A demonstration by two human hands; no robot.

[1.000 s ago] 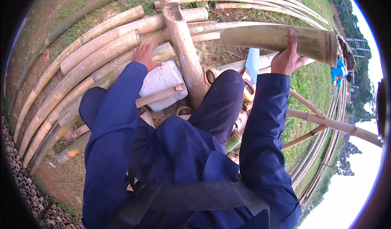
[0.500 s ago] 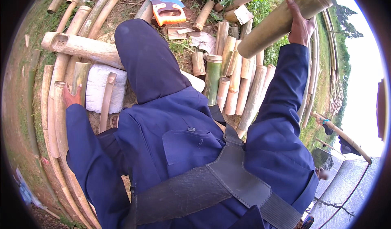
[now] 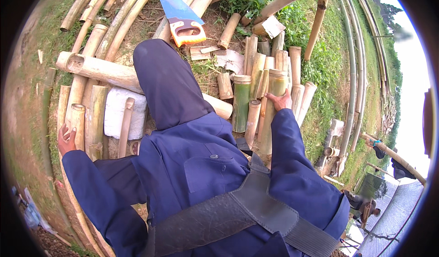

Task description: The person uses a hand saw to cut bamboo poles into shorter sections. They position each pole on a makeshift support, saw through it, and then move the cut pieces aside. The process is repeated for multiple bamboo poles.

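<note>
My right hand [image 3: 281, 101] is wrapped round a thick bamboo tube [image 3: 277, 80], which stands upright at the near side of a group of cut bamboo pieces. Just left of it are a green bamboo tube [image 3: 241, 102] and a thinner tan piece [image 3: 252, 119]. Over at the left, my left hand [image 3: 66, 139] has its fingers apart and slightly bent, beside a short bamboo piece [image 3: 78, 125]; whether it touches that piece I cannot tell. A taller bamboo piece [image 3: 96, 120] and a white block [image 3: 120, 115] with a split bamboo strip [image 3: 126, 127] stand nearby.
A handsaw with an orange handle [image 3: 188, 32] lies beyond my knee. One bamboo log [image 3: 103, 69] lies crosswise at left, near long poles [image 3: 128, 21]. More long poles [image 3: 351, 74] run along the right. A person [image 3: 371, 210] is far off at lower right.
My right hand has come down and nearer with the thick bamboo tube, from raised and tilted to upright among the cut pieces. My left hand has shifted slightly nearer and left.
</note>
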